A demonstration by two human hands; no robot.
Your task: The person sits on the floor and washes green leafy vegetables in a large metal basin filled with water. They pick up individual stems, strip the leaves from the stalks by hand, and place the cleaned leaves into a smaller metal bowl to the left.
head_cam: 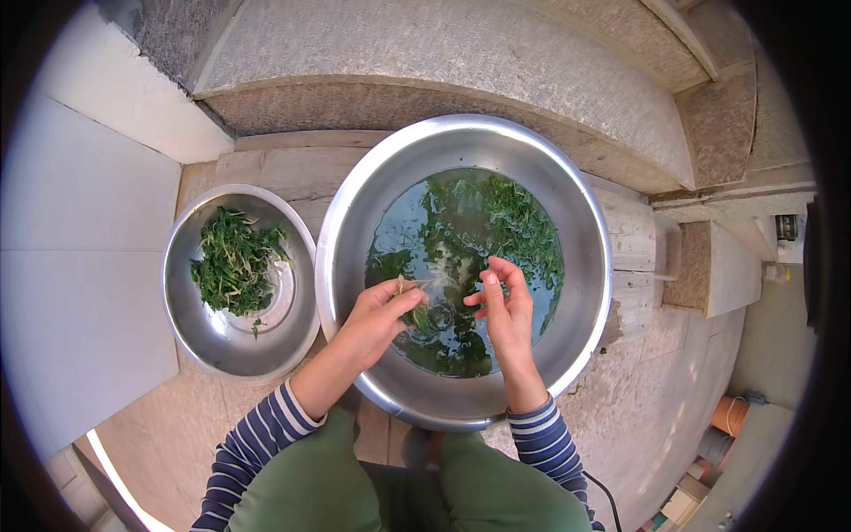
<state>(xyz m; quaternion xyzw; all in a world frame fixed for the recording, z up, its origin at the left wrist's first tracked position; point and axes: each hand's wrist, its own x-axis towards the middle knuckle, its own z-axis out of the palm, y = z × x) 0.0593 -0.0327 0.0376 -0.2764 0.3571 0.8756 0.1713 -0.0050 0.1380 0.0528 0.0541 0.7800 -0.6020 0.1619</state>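
A large stainless steel basin (352, 199) stands before me, holding water with loose leafy greens (525, 219) afloat in it. Over the water, my left hand (385, 309) pinches a small wet sprig of greens (417, 312) with pale stems between thumb and fingers. My right hand (508, 306) hovers a little to the right of it, fingers loosely curled and apart, with nothing visible in them. Left of the basin, a smaller steel bowl (183, 312) contains a heap of wet greens (236, 263) with pale stems. Ripples ring the water below my left hand.
Both vessels stand on wooden planks (631, 246). Stone steps (439, 53) rise just behind the basin. A white panel (86, 279) bounds the left side. My knees in green trousers (306, 479) are close to the basin's near rim. Flowerpots (730, 415) stand at the far right.
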